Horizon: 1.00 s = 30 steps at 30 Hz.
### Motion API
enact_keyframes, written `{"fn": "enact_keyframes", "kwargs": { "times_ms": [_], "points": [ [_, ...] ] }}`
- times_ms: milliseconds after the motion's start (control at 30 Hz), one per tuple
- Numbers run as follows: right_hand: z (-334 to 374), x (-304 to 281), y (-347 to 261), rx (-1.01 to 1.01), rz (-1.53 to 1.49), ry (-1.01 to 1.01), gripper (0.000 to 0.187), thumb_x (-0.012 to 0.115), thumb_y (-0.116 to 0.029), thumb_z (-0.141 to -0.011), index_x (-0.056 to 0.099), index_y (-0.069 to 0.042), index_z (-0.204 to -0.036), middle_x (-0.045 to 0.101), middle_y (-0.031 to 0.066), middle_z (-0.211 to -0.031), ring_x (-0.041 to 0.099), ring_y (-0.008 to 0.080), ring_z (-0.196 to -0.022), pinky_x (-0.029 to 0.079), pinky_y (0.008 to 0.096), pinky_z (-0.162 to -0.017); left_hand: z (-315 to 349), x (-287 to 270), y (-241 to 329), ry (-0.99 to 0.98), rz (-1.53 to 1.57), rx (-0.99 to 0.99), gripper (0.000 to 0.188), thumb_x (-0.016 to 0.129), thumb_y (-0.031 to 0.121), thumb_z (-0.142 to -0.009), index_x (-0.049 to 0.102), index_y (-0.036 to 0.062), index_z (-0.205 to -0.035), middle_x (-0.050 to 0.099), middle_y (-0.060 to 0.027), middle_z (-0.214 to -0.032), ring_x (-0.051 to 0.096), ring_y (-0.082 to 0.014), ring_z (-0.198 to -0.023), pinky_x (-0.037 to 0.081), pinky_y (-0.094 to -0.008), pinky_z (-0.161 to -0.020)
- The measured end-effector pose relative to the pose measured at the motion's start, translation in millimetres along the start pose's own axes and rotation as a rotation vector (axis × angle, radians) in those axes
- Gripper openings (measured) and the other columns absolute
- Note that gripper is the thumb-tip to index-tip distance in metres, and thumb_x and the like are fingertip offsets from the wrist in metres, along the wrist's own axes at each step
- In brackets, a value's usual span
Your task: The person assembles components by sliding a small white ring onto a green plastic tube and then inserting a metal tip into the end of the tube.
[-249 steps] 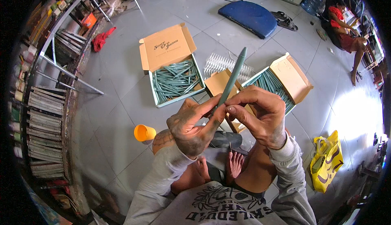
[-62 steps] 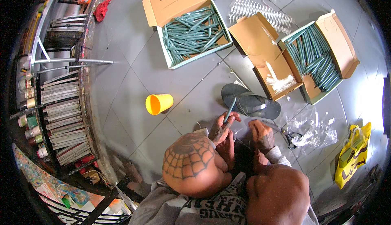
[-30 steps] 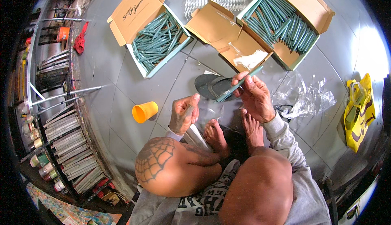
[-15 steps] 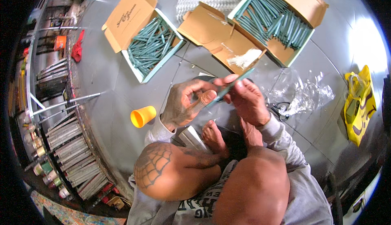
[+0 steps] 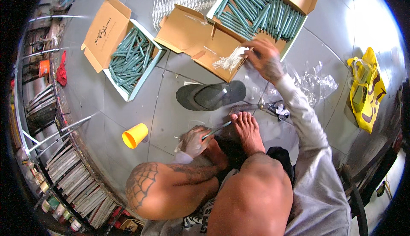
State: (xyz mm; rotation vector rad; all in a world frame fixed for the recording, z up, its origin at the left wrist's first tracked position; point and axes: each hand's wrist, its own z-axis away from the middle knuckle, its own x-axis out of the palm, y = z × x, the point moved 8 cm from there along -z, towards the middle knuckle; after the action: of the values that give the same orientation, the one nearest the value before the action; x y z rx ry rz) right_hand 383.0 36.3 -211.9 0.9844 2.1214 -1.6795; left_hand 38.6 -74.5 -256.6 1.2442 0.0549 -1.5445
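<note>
Low by my left foot, my left hand [image 5: 194, 142] is closed around a slim dark-green stick [image 5: 217, 130] that pokes out toward the right foot. My right hand [image 5: 265, 60] reaches far forward, its fingertips pinched at the end of a bundle of thin white strips [image 5: 230, 60]. Those strips lie on a flattened brown cardboard piece [image 5: 183, 28]. Just beyond that hand, an open box [image 5: 294, 43] is filled with many similar green sticks [image 5: 273, 16]. Another open box [image 5: 143, 82] at the left holds more green sticks [image 5: 130, 58] in a jumble.
A black flip-flop [image 5: 211, 95] lies mid-floor, with scissors [image 5: 262, 106] and crumpled clear plastic [image 5: 316, 86] to its right. A yellow cup [image 5: 135, 136] rests on its side. A yellow bag [image 5: 367, 95] is at the right, a spiky white strip [image 5: 183, 3] at the back, a shelf rack [image 5: 77, 167] at the left.
My hands have parted: the left dropped toward my left foot with a green stick, while the right stretched forward to the white strips. The flip-flop and scissors are uncovered.
</note>
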Motion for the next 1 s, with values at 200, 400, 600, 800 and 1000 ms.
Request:
{"fn": "enact_keyframes", "kwargs": {
  "times_ms": [200, 400, 600, 800, 1000],
  "points": [
    [-13.9, 115.2, 18.9, -0.33, 0.537, -0.655, 0.008, 0.062, -0.014, -0.086, 0.069, -0.008, -0.087, 0.068, 0.0077, -0.096, 0.065, 0.0283, -0.099, 0.053, 0.0415, -0.088, -17.5, 10.0, 9.3, 0.083, -0.193, 0.155, 0.032, 0.067, 0.036, -0.089, 0.073, 0.0098, -0.106, 0.069, -0.0067, -0.102, 0.062, -0.0317, -0.097, 0.049, -0.0443, -0.085],
    [-18.6, 126.6, 27.7, -0.228, 0.432, -0.868, 0.013, 0.061, -0.011, -0.086, 0.066, -0.006, -0.098, 0.066, 0.0132, -0.1, 0.067, 0.0323, -0.097, 0.056, 0.0439, -0.083, -43.5, -79.4, 13.2, 0.223, 0.119, 0.011, 0.031, 0.065, 0.034, -0.094, 0.074, 0.0074, -0.107, 0.073, -0.0083, -0.104, 0.068, -0.0288, -0.093, 0.053, -0.0394, -0.083],
    [-22.1, 120.9, 30.0, -0.076, 0.311, -0.582, 0.01, 0.06, -0.007, -0.085, 0.06, -0.004, -0.095, 0.068, 0.0165, -0.092, 0.067, 0.0367, -0.094, 0.057, 0.0463, -0.08, -101.6, -141.9, 35.1, 0.098, 0.161, 0.113, 0.027, 0.061, 0.027, -0.096, 0.073, 0.0054, -0.107, 0.073, -0.014, -0.098, 0.069, -0.029, -0.084, 0.053, -0.0344, -0.075],
    [-20.6, 100.2, 39.5, -0.105, 0.195, -0.393, 0.011, 0.063, -0.009, -0.084, 0.061, -0.002, -0.093, 0.066, 0.0171, -0.086, 0.068, 0.034, -0.081, 0.056, 0.0445, -0.072, -145.0, -167.5, 24.1, -0.103, 0.045, 0.114, 0.027, 0.062, 0.029, -0.095, 0.074, 0.0076, -0.108, 0.074, -0.0136, -0.095, 0.07, -0.0258, -0.077, 0.054, -0.0354, -0.074],
    [-9.1, 93.1, 47.6, 0.678, -0.854, -0.246, 0.014, 0.066, -0.013, -0.092, 0.063, -0.001, -0.096, 0.066, 0.0071, -0.084, 0.067, 0.0159, -0.069, 0.058, 0.0313, -0.063, -171.8, -146.8, 3.6, -0.186, 0.607, -0.144, 0.05, 0.063, 0.046, -0.097, 0.064, 0.0085, -0.13, 0.069, -0.0036, -0.12, 0.064, -0.0095, -0.094, 0.05, -0.0221, -0.072]
  ]
}}
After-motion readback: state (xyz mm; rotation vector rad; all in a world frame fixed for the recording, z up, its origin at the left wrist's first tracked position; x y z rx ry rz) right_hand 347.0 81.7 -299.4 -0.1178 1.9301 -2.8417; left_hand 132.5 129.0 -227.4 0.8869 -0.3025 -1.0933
